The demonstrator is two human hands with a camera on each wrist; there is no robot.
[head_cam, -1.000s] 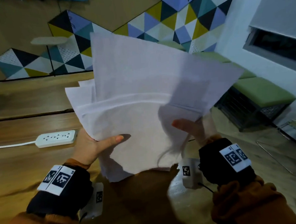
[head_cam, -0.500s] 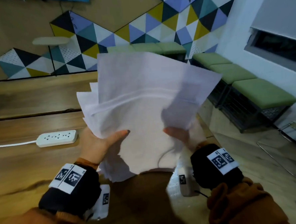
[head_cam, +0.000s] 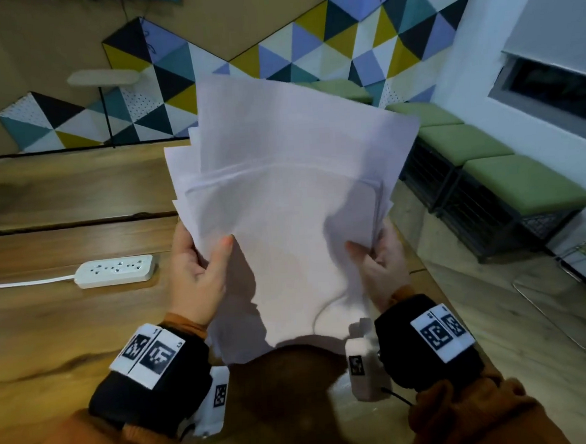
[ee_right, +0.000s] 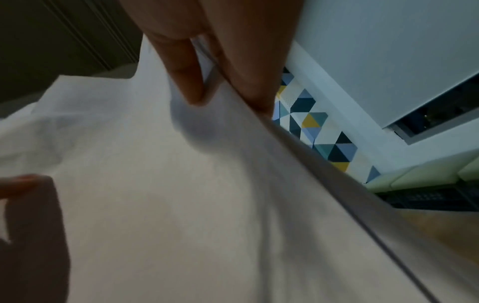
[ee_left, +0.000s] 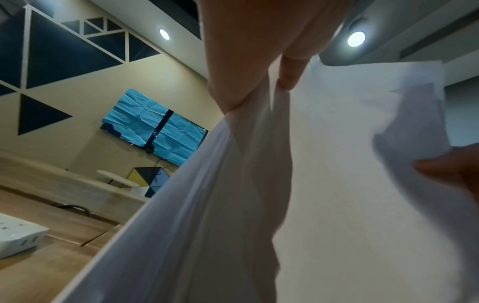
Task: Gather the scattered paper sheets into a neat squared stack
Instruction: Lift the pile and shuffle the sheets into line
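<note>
The left hand (head_cam: 199, 279) and right hand (head_cam: 383, 264) each pinch a side of the uneven paper sheets (head_cam: 290, 201), lifted above the bench (head_cam: 50, 322).

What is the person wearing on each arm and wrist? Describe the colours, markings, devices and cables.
Both arms wear rust-orange sleeves. The left hand and right hand are bare. Each wrist carries a black band topped with white tags printed with black square codes. A white camera box hangs beneath each wrist; a thin black cable leaves the right one.
</note>
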